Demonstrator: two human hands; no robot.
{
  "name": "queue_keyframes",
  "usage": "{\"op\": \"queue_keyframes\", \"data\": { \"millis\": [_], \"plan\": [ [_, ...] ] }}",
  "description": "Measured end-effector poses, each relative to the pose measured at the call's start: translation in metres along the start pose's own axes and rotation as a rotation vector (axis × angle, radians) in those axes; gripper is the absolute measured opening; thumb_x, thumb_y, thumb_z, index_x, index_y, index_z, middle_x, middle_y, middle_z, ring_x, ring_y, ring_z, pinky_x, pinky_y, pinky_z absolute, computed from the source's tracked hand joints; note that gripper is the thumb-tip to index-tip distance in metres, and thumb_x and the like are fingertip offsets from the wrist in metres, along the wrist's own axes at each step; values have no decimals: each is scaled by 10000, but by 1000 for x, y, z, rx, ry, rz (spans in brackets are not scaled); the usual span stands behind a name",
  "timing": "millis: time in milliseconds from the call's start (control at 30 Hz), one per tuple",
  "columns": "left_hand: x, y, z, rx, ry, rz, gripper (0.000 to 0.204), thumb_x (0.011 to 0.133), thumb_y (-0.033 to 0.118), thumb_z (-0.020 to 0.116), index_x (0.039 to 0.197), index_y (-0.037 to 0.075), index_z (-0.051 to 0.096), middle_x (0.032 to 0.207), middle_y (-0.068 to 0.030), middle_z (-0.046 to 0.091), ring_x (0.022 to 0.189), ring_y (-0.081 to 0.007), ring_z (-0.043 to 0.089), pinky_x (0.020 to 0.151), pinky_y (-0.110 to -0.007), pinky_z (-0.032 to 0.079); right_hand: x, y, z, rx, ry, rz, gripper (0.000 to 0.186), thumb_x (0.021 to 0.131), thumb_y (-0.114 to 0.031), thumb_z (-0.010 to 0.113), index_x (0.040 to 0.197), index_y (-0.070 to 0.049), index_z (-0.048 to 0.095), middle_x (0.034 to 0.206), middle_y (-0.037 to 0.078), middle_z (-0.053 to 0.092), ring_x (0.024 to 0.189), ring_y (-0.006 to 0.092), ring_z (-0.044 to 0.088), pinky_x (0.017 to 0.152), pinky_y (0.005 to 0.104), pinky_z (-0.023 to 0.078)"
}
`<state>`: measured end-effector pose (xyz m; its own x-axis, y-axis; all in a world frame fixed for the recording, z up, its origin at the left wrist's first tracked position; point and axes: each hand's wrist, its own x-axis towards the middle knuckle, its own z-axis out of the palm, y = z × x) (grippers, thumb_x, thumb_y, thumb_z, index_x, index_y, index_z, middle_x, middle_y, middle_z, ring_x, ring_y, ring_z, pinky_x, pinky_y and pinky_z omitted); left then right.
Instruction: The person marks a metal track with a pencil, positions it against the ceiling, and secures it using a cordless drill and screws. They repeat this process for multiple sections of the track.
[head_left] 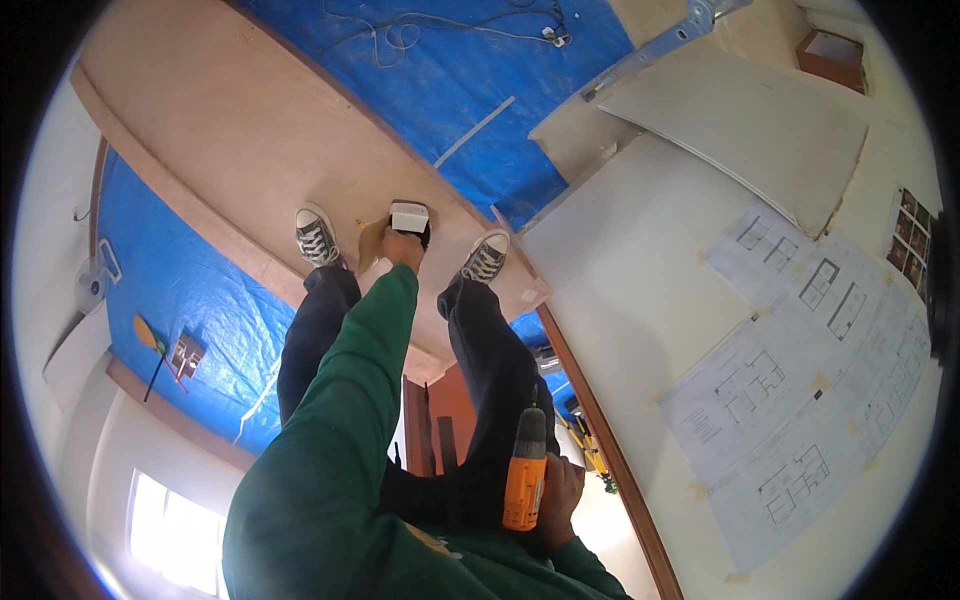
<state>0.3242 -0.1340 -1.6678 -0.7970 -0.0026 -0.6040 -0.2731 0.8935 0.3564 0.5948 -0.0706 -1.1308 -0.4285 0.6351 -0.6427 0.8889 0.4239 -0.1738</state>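
Left hand (404,246) reaches down between the two sneakers, fingers closed around a small white box (409,216) resting on the plywood board (250,130). Right hand (558,492) grips an orange cordless drill (526,470) upright, beside the right thigh, well apart from the box.

Head view, straight down, standing height

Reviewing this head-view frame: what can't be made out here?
- Left hand: its fingers close over a small white box, hiding the box's underside and what it rests on.
- Orange drill: its tip is lost against the dark trousers; the right hand covers the grip.
- Floor-plan sheets on the wall: drawings too small to read.
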Motion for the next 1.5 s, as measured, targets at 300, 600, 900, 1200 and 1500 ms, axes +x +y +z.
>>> {"op": "queue_keyframes", "data": {
  "millis": [300, 600, 900, 1200, 1500],
  "plan": [
    [-8, -20, 6, -183, 24, 42, 209, 929, 6, 597, 1138, -6, 610, 1067, -189, 675, 942, -362, 698, 856, -479, 578, -2, 4, 0, -41, 21, -49, 326, 858, -206, 734, 1144, -74, 651, 908, 88, 675, 865, 306, 664, 837, 456, 427],
    [-66, 14, -120, -774, -529, -132, 186, 1137, 229, 502, 1130, 47, 538, 987, -71, 616, 816, -178, 659, 795, -365, 608, -5, 0, -1, -5, -11, -20, 353, 881, -221, 710, 1195, -80, 632, 1056, 106, 712, 1006, 328, 685, 869, 492, 446],
    [-229, 190, -440, -488, -1304, 368, 324, 1140, 353, 489, 1219, 53, 582, 961, -43, 660, 893, -138, 671, 818, -315, 542, 15, -98, -95, 725, 290, -278, 225, 907, -87, 810, 1074, -32, 671, 883, 124, 690, 771, 340, 678, 661, 407, 528],
    [-315, 309, -610, -340, -1609, 676, 325, 1132, 228, 389, 1302, 34, 587, 896, -53, 648, 817, -122, 633, 738, -277, 523, -53, -246, -251, 806, 489, -480, 286, 894, -136, 809, 1098, -31, 638, 905, 120, 702, 808, 320, 696, 724, 408, 543],
    [-347, 329, -641, -377, -1510, 735, 318, 1132, 298, 450, 1120, 55, 654, 887, -25, 660, 771, -115, 612, 701, -280, 496, -95, -259, -290, 635, 505, -549, 366, 878, -199, 770, 1159, -30, 609, 1010, 172, 697, 919, 406, 687, 772, 446, 534]
  ]
}}
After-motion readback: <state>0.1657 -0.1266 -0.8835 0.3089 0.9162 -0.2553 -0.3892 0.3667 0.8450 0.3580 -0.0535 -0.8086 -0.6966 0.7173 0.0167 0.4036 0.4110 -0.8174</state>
